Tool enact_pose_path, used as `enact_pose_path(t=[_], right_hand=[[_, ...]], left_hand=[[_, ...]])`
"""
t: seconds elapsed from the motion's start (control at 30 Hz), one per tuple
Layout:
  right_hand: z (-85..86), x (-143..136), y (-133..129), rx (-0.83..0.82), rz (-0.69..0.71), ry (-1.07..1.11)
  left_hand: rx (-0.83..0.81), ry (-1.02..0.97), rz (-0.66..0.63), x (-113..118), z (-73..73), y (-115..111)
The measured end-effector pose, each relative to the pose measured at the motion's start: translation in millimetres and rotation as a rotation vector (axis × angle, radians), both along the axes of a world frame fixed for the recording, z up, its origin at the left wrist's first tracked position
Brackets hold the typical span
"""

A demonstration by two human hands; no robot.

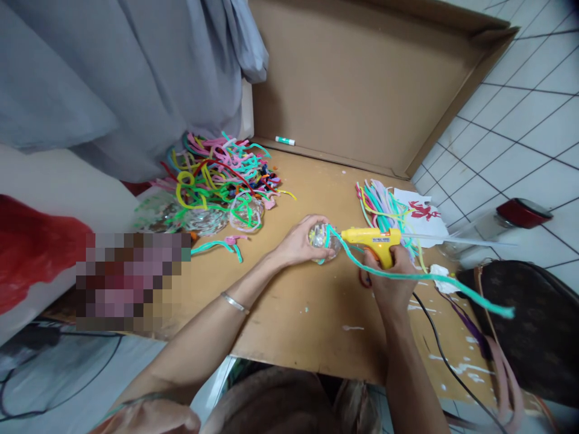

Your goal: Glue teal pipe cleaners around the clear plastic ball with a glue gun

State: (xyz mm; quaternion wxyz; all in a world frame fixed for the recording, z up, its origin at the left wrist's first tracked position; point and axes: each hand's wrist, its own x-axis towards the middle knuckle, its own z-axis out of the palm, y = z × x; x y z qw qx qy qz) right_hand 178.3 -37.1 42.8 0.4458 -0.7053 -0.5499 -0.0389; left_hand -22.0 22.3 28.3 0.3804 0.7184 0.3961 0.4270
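Note:
My left hand (301, 240) wraps around a clear, rounded plastic piece (333, 246) with yellow and teal strands at it, held above the table. A long teal pipe cleaner (407, 275) rises from this piece and trails to the right, passing in front of my right hand (392, 268). That hand grips a yellow hot glue gun (371, 238) by its handle. The gun's nozzle points left, close to the plastic piece and the pipe cleaner; whether it touches them I cannot tell. A clear glue stick (461, 240) sticks out of the gun's back.
Colourful pipe cleaners (217, 169) heap at the back left beside clear wrapped pieces (246, 214). Another bundle (373, 202) lies behind the gun. Cardboard (362, 90) stands at the back. On the right are a jar (488, 226), a brown bag (529, 325) and a black cord (436, 337).

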Motion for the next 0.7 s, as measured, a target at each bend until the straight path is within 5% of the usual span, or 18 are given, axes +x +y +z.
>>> enact_pose_path(t=[0.13,0.4,0.7], right_hand=[[-2.1,-1,2,0.056,-0.108,-0.079],[-0.1,2,4,-0.017,-0.086,-0.028],[-6.6,18,8,-0.116,0.186,0.612]], left_hand=[[0.004,0.003,0.006,0,-1.7,1],[-0.009,0.01,0.024,0,-1.9,1],[-0.064,-0.033,0.035,-1,0.9,2]])
